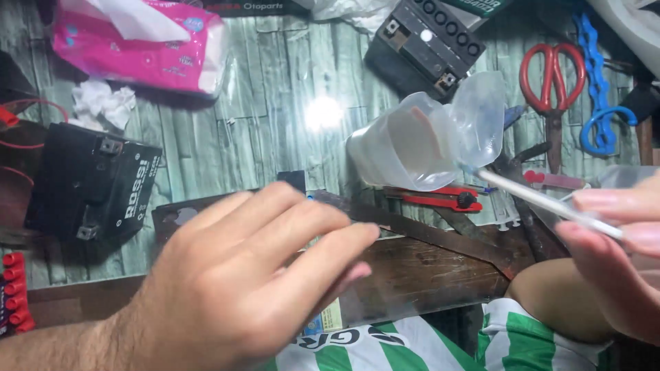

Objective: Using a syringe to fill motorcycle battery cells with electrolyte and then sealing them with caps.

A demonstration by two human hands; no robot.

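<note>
Head view, looking down at a workbench covered in a green wood-plank patterned sheet [275, 130].

Left hand [247, 282]: fills the lower left of the frame, palm down, fingers extended and held together, pointing right. It holds nothing visible; the fingers lie open over a dark brown wooden board [426, 275] at the bench edge. Motion blur on the fingertips. Contact with the board cannot be determined.

Right hand [612, 254]: at the right edge, partly cut off. Thumb and fingers pinch the near end of a thin white stick [543, 200], which runs up and left from the hand. The far tip of the stick meets the lower rim of a clear plastic cup [412, 148].

Clear plastic cup: lies on its side above the board, right of centre, mouth toward the right, with a translucent flap or lid [481, 117] standing at its mouth. Something reddish shows through the wall; not identifiable.

Surroundings:
- Red-handled cutter [440, 198] just below the cup.
- Black battery [93, 182] at the left, near the left hand's wrist side.
- Second black battery [426, 45] at top centre, above the cup.
- Pink tissue pack [137, 45] top left, crumpled white tissue [103, 103] beneath it.
- Red-handled scissors [552, 79] top right, blue plastic tool [598, 89] beside them.
- Row of red caps [14, 292] at the far left edge.
- Green-and-white striped shirt [440, 343] at the bottom edge.
</note>
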